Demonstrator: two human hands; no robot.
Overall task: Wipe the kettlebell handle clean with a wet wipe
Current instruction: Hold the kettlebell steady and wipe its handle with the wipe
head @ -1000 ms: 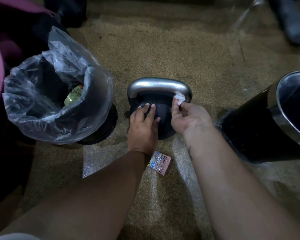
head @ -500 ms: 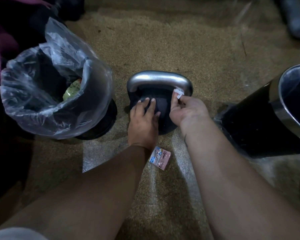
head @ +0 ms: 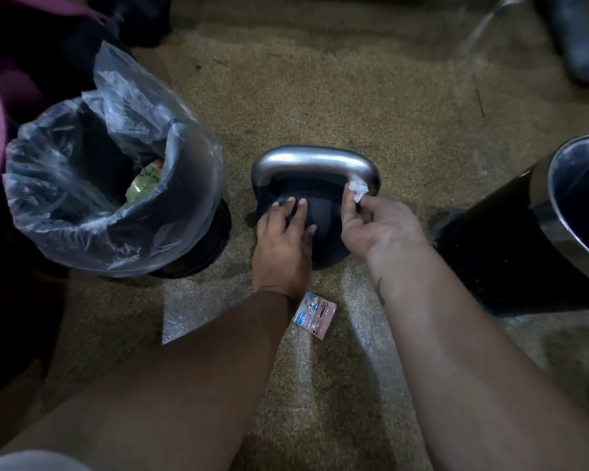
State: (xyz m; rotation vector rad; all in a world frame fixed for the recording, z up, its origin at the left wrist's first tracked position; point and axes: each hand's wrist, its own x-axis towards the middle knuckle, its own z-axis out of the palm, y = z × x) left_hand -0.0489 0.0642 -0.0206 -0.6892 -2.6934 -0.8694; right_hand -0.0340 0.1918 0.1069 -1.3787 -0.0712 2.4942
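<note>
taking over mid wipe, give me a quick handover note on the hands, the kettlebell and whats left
Left hand: open, fingers flat on the kettlebell body, steadying it.
Right hand: pinches the wet wipe against the right end of the handle.
Wipe packet lies on the floor by the left wrist.
Done: wipe in contact at the right corner.
Left: probably the rest of the handle; the cleaned extent can't be told.
</note>
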